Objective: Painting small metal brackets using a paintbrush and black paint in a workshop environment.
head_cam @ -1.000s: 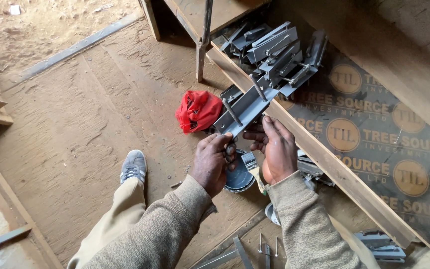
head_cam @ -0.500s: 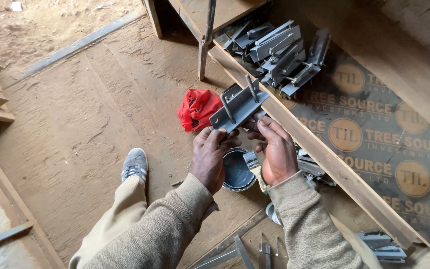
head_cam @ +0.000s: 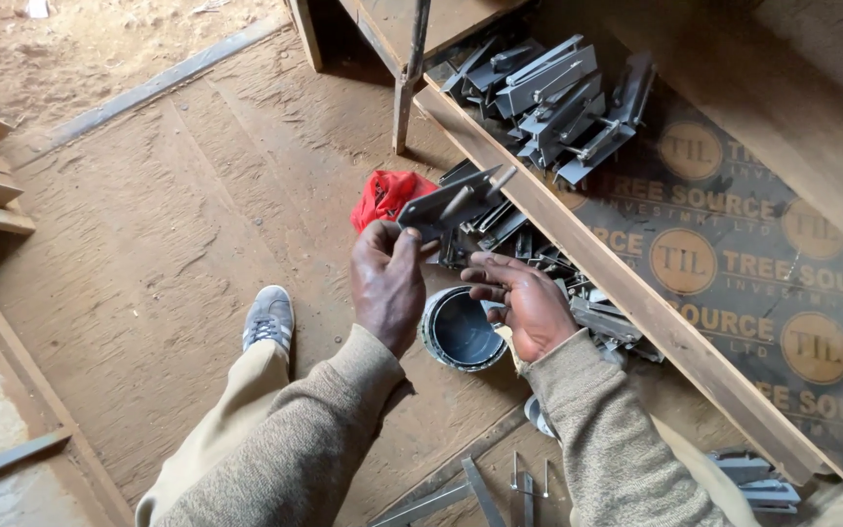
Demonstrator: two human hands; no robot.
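The left hand (head_cam: 387, 283) pinches the lower end of a grey metal bracket (head_cam: 451, 202), whose long axis rises to the upper right. The right hand (head_cam: 522, 304) is released, fingers loose, just below the bracket and not touching it.

One head-worn camera is looking steeply down from close above, facing forward over the person's sleeves. It is taking in the brown plywood floor (head_cam: 148, 254) at left and the long wooden shelf beam (head_cam: 636, 293) running from far centre to near right.
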